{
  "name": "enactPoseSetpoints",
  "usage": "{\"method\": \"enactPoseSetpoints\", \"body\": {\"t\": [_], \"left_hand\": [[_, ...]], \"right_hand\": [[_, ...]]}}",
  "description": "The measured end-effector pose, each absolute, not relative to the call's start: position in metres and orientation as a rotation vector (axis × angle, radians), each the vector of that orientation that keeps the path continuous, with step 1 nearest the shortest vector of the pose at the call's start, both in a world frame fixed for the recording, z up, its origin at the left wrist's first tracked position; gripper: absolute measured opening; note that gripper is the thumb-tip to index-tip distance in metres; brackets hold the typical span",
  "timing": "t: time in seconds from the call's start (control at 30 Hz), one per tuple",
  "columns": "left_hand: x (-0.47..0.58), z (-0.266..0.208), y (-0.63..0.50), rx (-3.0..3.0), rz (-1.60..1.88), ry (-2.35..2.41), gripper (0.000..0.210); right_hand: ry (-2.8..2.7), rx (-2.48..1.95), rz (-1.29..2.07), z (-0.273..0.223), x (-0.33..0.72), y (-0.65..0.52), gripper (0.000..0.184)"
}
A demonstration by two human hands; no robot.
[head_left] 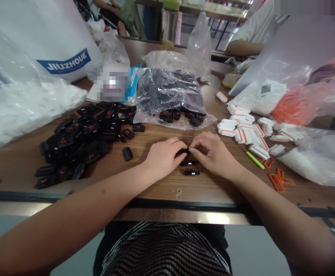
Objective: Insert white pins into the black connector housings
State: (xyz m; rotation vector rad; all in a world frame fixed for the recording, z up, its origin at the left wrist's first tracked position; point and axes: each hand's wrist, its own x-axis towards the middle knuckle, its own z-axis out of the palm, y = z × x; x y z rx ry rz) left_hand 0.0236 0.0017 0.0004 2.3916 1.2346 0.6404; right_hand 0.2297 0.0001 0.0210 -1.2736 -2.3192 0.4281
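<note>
Near the middle of the table, my left hand (pixel 165 154) is closed with thumb and fingers around a small black connector housing (pixel 183 151). My right hand (pixel 210 153) pinches at the other end of that housing; anything smaller between its fingertips is hidden. Just below the hands lie two more black connector housings, one (pixel 187 163) above the other (pixel 192 173), each showing two pale spots. A single black housing (pixel 127 153) rests on the wood left of my left hand.
A heap of black housings (pixel 89 128) covers the left. Behind the hands lies a clear bag (pixel 170 90) of black parts. At right are white housings with orange strips (pixel 246 128), a green stick (pixel 255 160), orange frames (pixel 279 180) and plastic bags (pixel 318 157). A person's arm (pixel 243 48) shows behind.
</note>
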Motion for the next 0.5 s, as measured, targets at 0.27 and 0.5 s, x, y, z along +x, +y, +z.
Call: {"method": "enactPoseSetpoints", "body": {"t": [0.27,0.5], "left_hand": [[0.023,-0.001,0.002,2.404,0.641,1.234,0.014],[0.023,-0.002,0.002,2.403,0.652,1.228,0.013]], "right_hand": [[-2.373,-1.28,0.374,0.023,0.227,0.0,0.005],[-2.526,-1.184,0.127,0.031,0.225,-0.004,0.018]]}}
